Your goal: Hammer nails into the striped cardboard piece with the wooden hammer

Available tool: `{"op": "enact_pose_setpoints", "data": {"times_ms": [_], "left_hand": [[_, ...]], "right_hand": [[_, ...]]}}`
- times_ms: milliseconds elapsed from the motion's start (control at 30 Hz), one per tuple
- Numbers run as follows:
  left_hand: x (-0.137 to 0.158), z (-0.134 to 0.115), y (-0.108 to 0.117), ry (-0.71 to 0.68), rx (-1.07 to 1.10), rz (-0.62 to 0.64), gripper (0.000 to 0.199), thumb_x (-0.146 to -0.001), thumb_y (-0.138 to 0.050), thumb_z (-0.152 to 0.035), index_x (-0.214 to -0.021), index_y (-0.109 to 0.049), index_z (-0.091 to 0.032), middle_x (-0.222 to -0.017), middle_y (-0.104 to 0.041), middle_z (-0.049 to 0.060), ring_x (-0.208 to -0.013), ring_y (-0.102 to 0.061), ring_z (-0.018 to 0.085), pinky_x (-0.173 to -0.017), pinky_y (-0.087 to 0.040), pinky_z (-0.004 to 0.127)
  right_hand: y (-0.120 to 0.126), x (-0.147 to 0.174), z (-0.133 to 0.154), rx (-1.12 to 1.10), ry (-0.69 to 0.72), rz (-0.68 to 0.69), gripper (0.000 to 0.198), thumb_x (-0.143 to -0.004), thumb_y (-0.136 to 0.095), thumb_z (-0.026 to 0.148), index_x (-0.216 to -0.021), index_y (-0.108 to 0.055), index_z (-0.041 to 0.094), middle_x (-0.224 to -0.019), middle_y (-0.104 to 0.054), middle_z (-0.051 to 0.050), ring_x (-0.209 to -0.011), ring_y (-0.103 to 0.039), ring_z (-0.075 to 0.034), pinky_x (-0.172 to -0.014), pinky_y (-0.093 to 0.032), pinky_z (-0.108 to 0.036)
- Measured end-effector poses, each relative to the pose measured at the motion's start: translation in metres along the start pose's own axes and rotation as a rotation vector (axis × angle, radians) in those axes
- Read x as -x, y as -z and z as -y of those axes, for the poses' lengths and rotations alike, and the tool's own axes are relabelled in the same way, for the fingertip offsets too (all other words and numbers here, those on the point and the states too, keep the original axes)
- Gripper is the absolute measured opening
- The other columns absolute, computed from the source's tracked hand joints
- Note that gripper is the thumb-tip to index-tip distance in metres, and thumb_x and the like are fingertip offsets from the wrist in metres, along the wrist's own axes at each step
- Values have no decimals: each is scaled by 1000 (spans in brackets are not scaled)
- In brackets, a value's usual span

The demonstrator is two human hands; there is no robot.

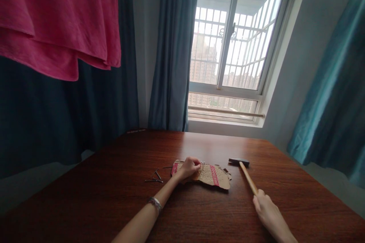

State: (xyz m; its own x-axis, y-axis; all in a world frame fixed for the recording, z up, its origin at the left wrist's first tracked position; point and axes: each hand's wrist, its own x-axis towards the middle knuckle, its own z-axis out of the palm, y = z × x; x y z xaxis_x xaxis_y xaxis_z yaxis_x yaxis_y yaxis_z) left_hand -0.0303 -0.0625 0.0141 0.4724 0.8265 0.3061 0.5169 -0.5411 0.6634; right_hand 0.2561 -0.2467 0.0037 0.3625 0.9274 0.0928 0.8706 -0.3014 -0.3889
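Note:
My right hand (267, 208) is wrapped round the lower end of the wooden handle of a hammer (248, 180). The hammer's dark metal head is at the far end, low over the table or resting on it; I cannot tell which. My left hand (190, 168) is closed in a pinch over a piece of cardboard (208, 176), its fingertips at a nail that they partly hide. Several thin nails (203, 165) stand upright in the cardboard just right of those fingertips. The cardboard has pink bands, many dark specks and ragged edges. Several loose nails (155, 177) lie to its left.
All of this is on a brown wooden table (114, 205). Beyond its far edge are a barred window (225, 64) and blue curtains (173, 53). A pink cloth (62, 19) hangs at the upper left. Another blue curtain (327, 102) hangs at the right.

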Motion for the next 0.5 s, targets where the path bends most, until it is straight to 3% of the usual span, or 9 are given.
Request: {"op": "enact_pose_setpoints", "data": {"times_ms": [100,200,267,333,500], "left_hand": [[0,1,-1,-9,11,-5,24,-73,-51,-25,-79,-69,-12,-73,-68,4,-66,-58,13,-61,-40,20],[-1,2,-2,1,8,-10,24,-73,-51,-25,-79,-69,-11,-74,-67,5,-67,-58,13,-60,-40,20],[-1,3,-2,11,1,-5,24,-73,-51,-26,-79,-69,-11,-74,-68,5,-67,-58,13,-60,-40,20],[-1,4,-3,10,-6,0,24,-73,-51,-26,-79,-69,-11,-74,-68,5,-67,-58,13,-60,-40,20],[-2,8,-4,-28,-21,-5,24,-73,-50,-25,-78,-69,-12,-74,-68,5,-67,-58,13,-61,-39,20]], "right_hand": [[12,-2,6,-176,24,-14,32,-84,-25,34,-92,-50,17,-75,-60,-8,-69,-62,-21,-60,-45,-29],[32,9,27,-553,-29,1,43,-82,-32,44,-114,-43,17,-67,-54,-1,-43,-50,-13,-35,-35,-23],[47,23,48,-926,-74,122,52,-76,-45,48,-120,-40,22,-66,-51,2,-34,-38,-7,-28,-22,-18],[60,36,70,-1142,-103,238,55,-72,-54,47,-120,-42,24,-65,-50,4,-32,-33,-3,-27,-20,-15],[70,50,109,-1302,-128,457,57,-67,-61,46,-118,-47,26,-64,-50,4,-30,-29,0,-26,-15,-12]]}}
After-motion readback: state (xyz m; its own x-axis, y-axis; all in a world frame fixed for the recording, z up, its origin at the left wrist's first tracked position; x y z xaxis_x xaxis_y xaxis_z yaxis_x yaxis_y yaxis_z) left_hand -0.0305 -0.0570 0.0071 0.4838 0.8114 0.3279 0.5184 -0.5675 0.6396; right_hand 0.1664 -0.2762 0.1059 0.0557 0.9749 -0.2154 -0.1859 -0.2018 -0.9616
